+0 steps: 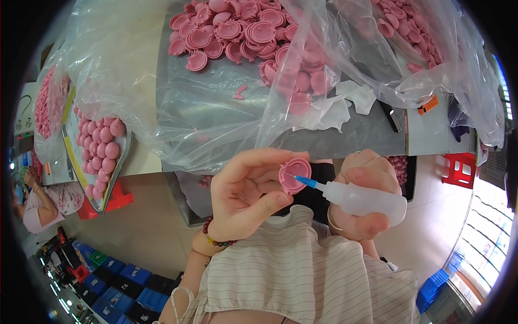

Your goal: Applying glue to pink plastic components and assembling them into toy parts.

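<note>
Between the thumb and fingers of my left hand (243, 189) is a small round pink plastic cup-shaped part (291, 183), its hollow side turned toward the right. My right hand (372, 183) grips a translucent white squeeze bottle (367, 201) lying nearly level. The bottle's blue needle tip (306, 181) points left, and its thin end reaches into the hollow of the pink part. Whether any liquid comes out is too small to tell. Both hands are just in front of the table edge, over my lap.
Many loose pink parts (237, 35) lie heaped on the grey tabletop (210, 97) amid clear plastic sheeting (124, 54). Pink domes fill a tray (129, 141) at left. White tissue (324, 113) and a black-handled tool (389, 116) lie at right. Behind stand a red stool (459, 170) and another person (40, 202).
</note>
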Tool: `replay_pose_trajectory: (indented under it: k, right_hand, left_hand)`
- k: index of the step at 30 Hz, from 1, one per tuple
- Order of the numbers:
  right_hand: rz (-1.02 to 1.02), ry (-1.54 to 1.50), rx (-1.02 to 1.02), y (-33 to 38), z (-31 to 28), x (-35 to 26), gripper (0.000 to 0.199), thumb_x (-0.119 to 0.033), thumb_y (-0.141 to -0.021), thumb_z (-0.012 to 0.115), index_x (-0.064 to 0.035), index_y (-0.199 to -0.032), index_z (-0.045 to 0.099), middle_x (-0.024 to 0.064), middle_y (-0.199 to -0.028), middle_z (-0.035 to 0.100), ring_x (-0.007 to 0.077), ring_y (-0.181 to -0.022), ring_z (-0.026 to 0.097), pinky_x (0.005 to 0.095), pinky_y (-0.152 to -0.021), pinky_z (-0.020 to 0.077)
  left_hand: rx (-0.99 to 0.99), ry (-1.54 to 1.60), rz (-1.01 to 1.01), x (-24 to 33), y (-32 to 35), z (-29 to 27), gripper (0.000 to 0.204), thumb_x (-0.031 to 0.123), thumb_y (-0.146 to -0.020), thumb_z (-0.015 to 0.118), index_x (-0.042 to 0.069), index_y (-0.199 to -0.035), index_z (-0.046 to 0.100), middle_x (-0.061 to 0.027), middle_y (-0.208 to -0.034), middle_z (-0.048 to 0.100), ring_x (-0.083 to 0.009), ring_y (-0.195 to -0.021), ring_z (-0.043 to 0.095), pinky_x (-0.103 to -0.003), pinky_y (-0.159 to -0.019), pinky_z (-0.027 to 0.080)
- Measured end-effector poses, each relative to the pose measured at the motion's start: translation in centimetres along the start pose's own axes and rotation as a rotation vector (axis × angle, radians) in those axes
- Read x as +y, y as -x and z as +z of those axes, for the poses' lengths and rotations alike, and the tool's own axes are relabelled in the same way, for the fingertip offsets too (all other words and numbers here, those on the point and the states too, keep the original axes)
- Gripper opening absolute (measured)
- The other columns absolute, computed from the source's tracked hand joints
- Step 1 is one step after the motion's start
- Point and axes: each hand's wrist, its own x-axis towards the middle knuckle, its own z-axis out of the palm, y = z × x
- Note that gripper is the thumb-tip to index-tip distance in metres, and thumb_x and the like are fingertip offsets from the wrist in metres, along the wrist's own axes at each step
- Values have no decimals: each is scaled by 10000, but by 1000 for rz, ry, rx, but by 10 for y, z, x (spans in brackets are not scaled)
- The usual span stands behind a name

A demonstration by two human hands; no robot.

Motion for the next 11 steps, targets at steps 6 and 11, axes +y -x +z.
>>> replay_pose_trajectory:
  k: [6, 11]
  right_hand:
    - [-30, -63, 47, -1, -7, 2, 642, -559, -798, 398, 64, -842, 547, 23, -613, 397, 98, -474, 321, 229, -397, 200]
    - [19, -3, -5, -1, -8, 2, 652, -557, -793, 412, 69, -909, 555, 26, -607, 404, 94, -482, 324, 232, -400, 198]
  left_hand:
    - [-13, -10, 11, 0, -1, 1, 398, -89, -748, 534, -83, -1118, 386, -226, -1141, 468, -206, -1010, 515, -299, -835, 451]
    - [129, -121, -27, 3, 0, 9, 471, 26, -706, 653, -53, -1094, 399, -282, -1079, 489, -214, -925, 557, -290, -771, 475]
